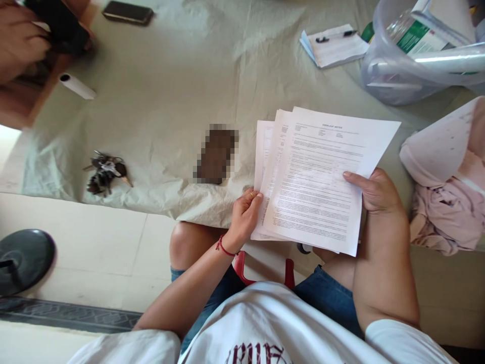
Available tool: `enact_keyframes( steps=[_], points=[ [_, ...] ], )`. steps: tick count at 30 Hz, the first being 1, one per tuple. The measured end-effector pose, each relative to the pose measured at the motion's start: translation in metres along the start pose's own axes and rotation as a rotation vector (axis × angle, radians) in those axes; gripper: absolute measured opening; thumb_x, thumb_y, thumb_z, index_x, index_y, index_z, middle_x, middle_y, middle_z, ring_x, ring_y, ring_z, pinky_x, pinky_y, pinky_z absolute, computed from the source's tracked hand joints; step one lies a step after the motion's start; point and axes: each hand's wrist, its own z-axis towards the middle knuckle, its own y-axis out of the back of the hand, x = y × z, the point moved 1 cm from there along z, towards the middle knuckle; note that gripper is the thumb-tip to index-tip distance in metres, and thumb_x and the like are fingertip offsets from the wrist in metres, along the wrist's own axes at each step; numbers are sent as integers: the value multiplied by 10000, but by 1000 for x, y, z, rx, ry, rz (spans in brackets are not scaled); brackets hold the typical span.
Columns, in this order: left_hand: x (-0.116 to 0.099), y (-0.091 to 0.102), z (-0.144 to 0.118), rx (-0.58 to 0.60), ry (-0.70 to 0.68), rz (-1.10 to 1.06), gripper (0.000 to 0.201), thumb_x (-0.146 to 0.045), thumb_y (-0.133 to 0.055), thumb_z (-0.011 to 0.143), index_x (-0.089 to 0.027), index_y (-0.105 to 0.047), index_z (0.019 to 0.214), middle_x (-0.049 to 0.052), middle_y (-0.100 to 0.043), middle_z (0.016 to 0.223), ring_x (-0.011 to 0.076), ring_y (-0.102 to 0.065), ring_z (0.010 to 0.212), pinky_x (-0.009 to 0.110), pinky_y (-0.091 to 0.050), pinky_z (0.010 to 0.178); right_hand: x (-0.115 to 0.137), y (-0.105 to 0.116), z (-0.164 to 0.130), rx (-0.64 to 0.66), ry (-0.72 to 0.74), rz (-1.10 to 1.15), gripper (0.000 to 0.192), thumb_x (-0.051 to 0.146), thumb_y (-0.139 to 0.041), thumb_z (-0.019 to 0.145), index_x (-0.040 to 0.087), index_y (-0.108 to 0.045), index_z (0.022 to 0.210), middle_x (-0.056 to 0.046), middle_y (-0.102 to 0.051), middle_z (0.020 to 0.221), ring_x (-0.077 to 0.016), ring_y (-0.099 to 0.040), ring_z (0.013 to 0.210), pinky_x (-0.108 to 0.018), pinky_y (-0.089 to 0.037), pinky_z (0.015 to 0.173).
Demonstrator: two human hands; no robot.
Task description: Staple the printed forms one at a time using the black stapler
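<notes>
I hold a fanned stack of printed paper sheets over the near edge of a table covered in a pale cloth. My left hand pinches the stack's lower left corner, thumb on top. My right hand grips the right edge, thumb lying across the top sheet. The sheets are splayed so three left edges show. I am seated, knees under the table edge.
A bunch of keys and a blurred dark object lie left of the papers. A phone, a paper roll, a notepad with pen, a plastic container and pink cloth surround them. Another person's hand is far left.
</notes>
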Motion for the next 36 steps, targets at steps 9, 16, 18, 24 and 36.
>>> enact_keyframes(
  steps=[9,16,18,24,36],
  points=[
    [5,-1,0,2,47,-32,257,-413,-689,980,-212,-750,833,44,-669,902,204,-614,864,350,-489,823,-4,10,-2,58,-11,-57,553,479,-1064,691,289,-861,1170,-32,-879,1233,-370,-822,1219,-619,-601,1211],
    [4,-2,2,-64,106,73,304,-480,-780,889,-227,-647,787,32,-686,828,189,-596,787,314,-470,697,-4,6,1,80,-7,-79,467,507,-1043,736,347,-861,1135,-7,-852,1324,-352,-792,1310,-592,-600,1235],
    [4,-2,2,-71,151,76,363,-507,-807,862,-235,-585,769,16,-653,789,175,-555,743,304,-444,665,-4,8,2,50,-14,-81,471,505,-1054,719,345,-862,1118,-10,-851,1326,-360,-788,1317,-604,-596,1239],
    [2,-2,0,-56,90,121,374,-559,-705,954,-235,-572,823,-3,-621,771,161,-521,716,307,-407,671,-4,10,5,-3,-11,-77,517,509,-1096,627,344,-872,1064,-13,-860,1294,-386,-791,1304,-631,-593,1236],
    [1,0,-1,-52,7,210,311,-486,-676,1030,-233,-602,866,-11,-642,752,161,-541,689,315,-390,659,-3,16,4,-173,-10,-61,581,419,-1107,568,222,-874,1062,-92,-865,1281,-371,-805,1218,-541,-617,1164]
  ],
)
